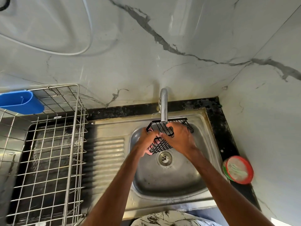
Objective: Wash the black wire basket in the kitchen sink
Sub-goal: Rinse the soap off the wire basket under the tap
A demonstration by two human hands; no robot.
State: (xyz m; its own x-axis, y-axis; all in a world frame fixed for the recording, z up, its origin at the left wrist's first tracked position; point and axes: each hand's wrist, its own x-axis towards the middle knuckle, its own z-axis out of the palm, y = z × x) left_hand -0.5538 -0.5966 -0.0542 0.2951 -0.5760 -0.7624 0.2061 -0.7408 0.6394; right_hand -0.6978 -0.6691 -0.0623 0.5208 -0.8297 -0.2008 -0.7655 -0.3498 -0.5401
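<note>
1. A blue plastic holder (21, 101) hangs on the upper left rim of a steel wire dish rack (48, 144). The rack stands at the left end of the black tabletop (219, 128).
2. A ribbed drainboard (109, 154) lies between the rack and the bowl of the steel sink (171, 181), which is set into the tabletop against the marble-patterned wall (146, 46).
3. The left hand (146, 139) holds the left side of the black wire basket (160, 145). Its grip is closed on the wire, and the fingertips (149, 152) show under the basket's lower corner.
4. The basket is held tilted in the air above the back half of the sink bowl. It sits directly below the spout of the faucet (164, 106) and above the drain (165, 158). Its far rim is higher than its near edge.
5. The right hand (180, 139) lies over the middle and right of the basket. Its grip is curled on the wire, with the thumb hooked over a bar near the spout.
6. A round tub with a red rim (238, 169) stands on the right edge of the tabletop, just beside the sink's right rim.
</note>
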